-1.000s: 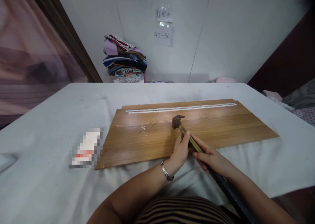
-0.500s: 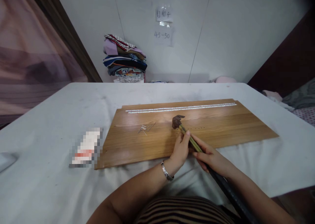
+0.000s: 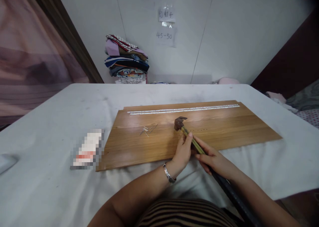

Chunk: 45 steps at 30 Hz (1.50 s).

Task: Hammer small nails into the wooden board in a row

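A claw hammer (image 3: 198, 148) with a rusty head, a worn yellowish neck and a long black grip runs slantwise in front of me, its head over the wooden board (image 3: 139, 150). My left hand (image 3: 183, 151) is closed around the neck below the head, thumb on top. Farther down the handle, my right hand (image 3: 213, 160) is also closed on it. Loose nails (image 3: 145, 130) lie on the board to the left of the hammer head. A row of small dark dots (image 3: 199, 130), nail heads or holes, crosses the board just right of the hammer.
Two white strips (image 3: 184, 109) with markings run along the board's far edge. A blurred-out flat object (image 3: 87, 149) lies left of the board on the white-covered table (image 3: 50, 120). Folded clothes (image 3: 126, 59) are stacked behind the table, by the wall with paper notes (image 3: 166, 36).
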Each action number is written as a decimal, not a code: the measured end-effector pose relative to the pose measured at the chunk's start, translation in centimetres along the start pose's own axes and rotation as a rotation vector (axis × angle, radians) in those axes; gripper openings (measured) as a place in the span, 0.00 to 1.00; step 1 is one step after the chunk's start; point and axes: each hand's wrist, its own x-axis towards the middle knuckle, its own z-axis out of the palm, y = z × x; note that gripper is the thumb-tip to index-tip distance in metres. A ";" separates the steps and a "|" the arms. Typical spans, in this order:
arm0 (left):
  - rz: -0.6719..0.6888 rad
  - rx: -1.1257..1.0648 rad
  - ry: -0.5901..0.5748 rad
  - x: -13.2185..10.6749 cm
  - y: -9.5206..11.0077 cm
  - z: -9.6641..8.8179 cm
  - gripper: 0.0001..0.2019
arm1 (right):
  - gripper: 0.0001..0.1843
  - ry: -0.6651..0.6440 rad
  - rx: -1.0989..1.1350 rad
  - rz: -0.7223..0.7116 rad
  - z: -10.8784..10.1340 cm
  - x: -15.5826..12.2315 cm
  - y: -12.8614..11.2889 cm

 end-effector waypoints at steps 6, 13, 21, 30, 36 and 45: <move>-0.004 -0.011 0.001 -0.1 0.4 0.1 0.28 | 0.56 0.001 0.008 0.002 -0.1 0.1 0.2; -0.007 -0.022 0.005 -0.1 0.5 0.1 0.27 | 0.56 -0.002 -0.008 0.003 -0.1 0.0 0.0; -0.003 -0.010 -0.004 -0.1 0.4 0.1 0.29 | 0.57 -0.012 -0.010 0.001 0.0 0.0 0.0; -0.011 -0.026 0.008 -0.2 0.7 0.2 0.28 | 0.55 -0.008 -0.008 0.017 0.0 0.1 0.0; 0.015 -0.004 0.001 -0.2 0.6 0.1 0.27 | 0.57 -0.004 0.008 0.000 0.2 -0.1 -0.4; 0.001 -0.001 -0.001 -0.1 0.2 0.0 0.27 | 0.58 -0.014 -0.007 0.015 0.0 0.0 -0.2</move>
